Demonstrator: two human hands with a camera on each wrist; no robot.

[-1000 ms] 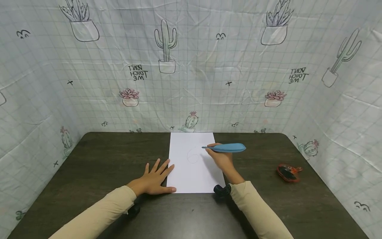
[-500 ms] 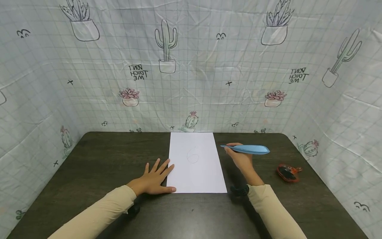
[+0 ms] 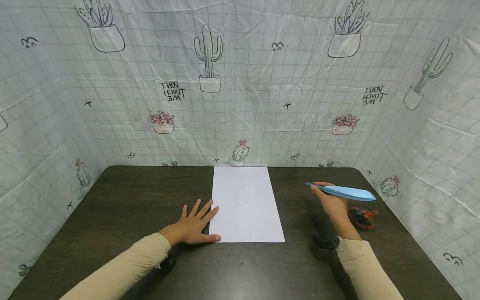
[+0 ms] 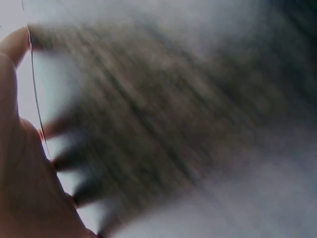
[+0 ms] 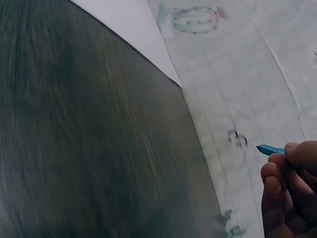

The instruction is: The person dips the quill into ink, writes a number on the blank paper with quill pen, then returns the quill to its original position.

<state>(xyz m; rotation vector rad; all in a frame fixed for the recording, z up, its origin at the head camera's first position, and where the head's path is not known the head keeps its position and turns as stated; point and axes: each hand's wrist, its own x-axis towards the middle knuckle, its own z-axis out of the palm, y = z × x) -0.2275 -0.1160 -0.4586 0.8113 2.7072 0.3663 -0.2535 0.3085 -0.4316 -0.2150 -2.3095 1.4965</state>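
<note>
A sheet of white paper (image 3: 251, 221) lies on the dark table, with a thin 6-shaped line (image 3: 241, 199) drawn on it. My left hand (image 3: 191, 228) rests flat with spread fingers over the paper's left edge; the left wrist view shows that hand (image 4: 22, 168) at the side. Right of the sheet, my right hand (image 3: 333, 205) holds a blue feather-shaped pen (image 3: 348, 193) above the table. In the right wrist view, thumb and fingers pinch the pen (image 5: 270, 149), its dark point bare and apart from the paper (image 5: 141, 34).
A small red-orange object with a dark middle (image 3: 361, 217) lies on the table (image 3: 150, 187) beside my right forearm, partly behind it. White cloth (image 3: 255, 91) printed with cacti hangs behind the table and along both sides. A dark band (image 3: 326, 242) is on my right wrist.
My right hand has lifted the pen off the paper and carried it rightward, near the red-orange object. The left hand and the sheet have stayed put.
</note>
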